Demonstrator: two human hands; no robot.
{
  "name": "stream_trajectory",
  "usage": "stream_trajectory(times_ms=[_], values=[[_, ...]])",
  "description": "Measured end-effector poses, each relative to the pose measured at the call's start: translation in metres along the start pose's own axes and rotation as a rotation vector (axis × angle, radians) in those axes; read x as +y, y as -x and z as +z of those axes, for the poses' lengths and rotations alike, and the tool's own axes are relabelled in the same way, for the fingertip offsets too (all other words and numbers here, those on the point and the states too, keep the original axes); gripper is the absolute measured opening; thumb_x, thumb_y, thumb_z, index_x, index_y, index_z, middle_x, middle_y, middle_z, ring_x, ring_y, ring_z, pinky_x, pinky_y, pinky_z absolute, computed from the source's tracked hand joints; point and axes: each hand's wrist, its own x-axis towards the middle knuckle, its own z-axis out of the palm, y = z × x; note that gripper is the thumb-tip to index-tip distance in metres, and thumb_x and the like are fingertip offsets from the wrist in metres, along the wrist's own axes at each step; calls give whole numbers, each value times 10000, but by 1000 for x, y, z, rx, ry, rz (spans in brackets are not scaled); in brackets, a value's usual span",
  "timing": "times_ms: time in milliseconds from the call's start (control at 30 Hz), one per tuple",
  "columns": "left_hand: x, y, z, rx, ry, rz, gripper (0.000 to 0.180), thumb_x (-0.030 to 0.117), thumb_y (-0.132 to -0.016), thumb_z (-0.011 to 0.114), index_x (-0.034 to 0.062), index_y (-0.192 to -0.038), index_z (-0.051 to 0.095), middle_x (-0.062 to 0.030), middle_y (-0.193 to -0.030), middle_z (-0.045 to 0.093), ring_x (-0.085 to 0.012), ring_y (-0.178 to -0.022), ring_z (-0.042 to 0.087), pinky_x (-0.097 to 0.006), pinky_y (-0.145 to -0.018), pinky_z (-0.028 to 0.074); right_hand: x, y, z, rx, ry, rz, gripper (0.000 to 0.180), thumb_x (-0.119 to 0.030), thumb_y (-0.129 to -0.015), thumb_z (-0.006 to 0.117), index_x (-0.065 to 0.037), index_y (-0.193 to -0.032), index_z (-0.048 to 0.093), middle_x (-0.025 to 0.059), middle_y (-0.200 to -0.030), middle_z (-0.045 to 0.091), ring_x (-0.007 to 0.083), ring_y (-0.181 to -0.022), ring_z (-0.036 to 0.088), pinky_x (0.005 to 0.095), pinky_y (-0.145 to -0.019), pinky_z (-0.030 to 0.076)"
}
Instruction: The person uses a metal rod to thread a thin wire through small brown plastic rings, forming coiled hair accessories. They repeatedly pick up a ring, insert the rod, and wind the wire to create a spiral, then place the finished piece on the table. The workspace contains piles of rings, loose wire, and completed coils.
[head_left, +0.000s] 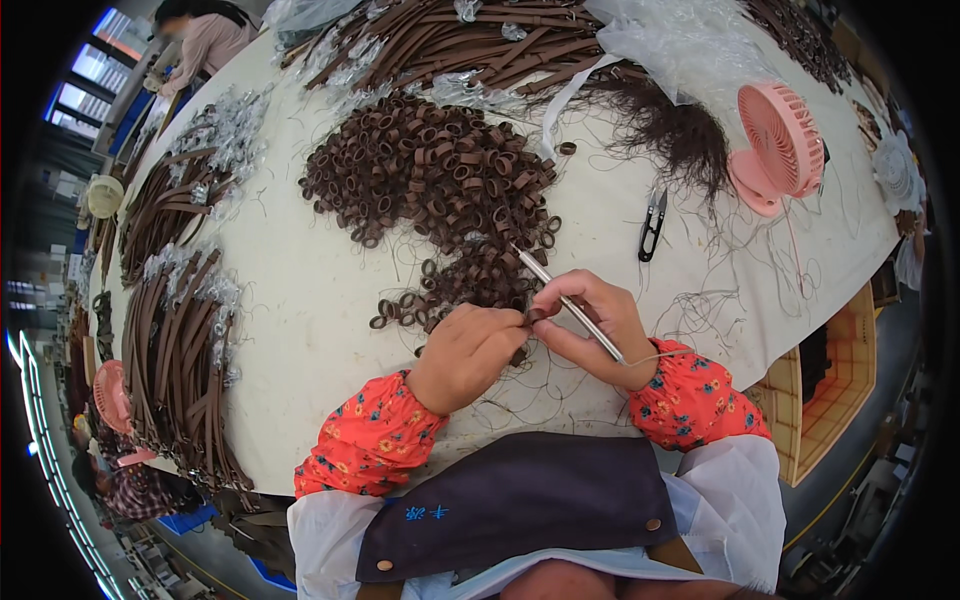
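Note:
My left hand point(465, 352) is closed, its fingertips pinching a small brown strap loop point(532, 317) in front of my body. My right hand point(597, 325) meets it there, thumb and forefinger at the same loop. A slim silver pen-shaped tool point(575, 310) is gripped in my right hand, its thin tip pointing up and left toward the pile. A thin cord seems to trail from its rear end by my wrist. Just beyond my hands lies a large heap of brown loops point(430, 165), with a smaller cluster spilling toward my left fingers.
Brown straps with clear plastic lie in bundles at left point(180, 360) and far side point(470, 50). Black thread snips point(653, 225), a pink fan point(780, 140) and dark loose threads point(680, 135) are at right. A wooden crate point(825, 390) stands beside the table; a person point(205, 40) works far left.

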Motion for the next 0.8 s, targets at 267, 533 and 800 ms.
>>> stream_trajectory(times_ms=[267, 533, 800], values=[[17, -7, 2, 157, 1030, -768, 403, 19, -886, 618, 5, -1255, 459, -137, -1154, 619, -92, -682, 621, -221, -602, 496, -4, -4, -3, 44, 219, -220, 328, 15, -752, 714, -79, -1040, 588, 95, -874, 633, 217, -766, 654, 298, -671, 516], [13, -3, 4, 141, 723, -781, 118, -10, -844, 651, 5, -957, 678, -68, -848, 673, -98, -668, 628, -207, -564, 474, -3, -3, 1, 28, 198, -204, 332, 12, -756, 716, -73, -1046, 578, 92, -871, 625, 212, -730, 641, 292, -643, 513], [16, -8, -1, 107, 438, -614, 113, -27, -807, 671, 8, -914, 655, -94, -807, 640, -132, -617, 620, -238, -546, 487, -3, -7, -2, 11, 372, -337, 343, -24, -726, 729, -110, -1028, 589, 71, -877, 622, 278, -828, 603, 370, -743, 469]])
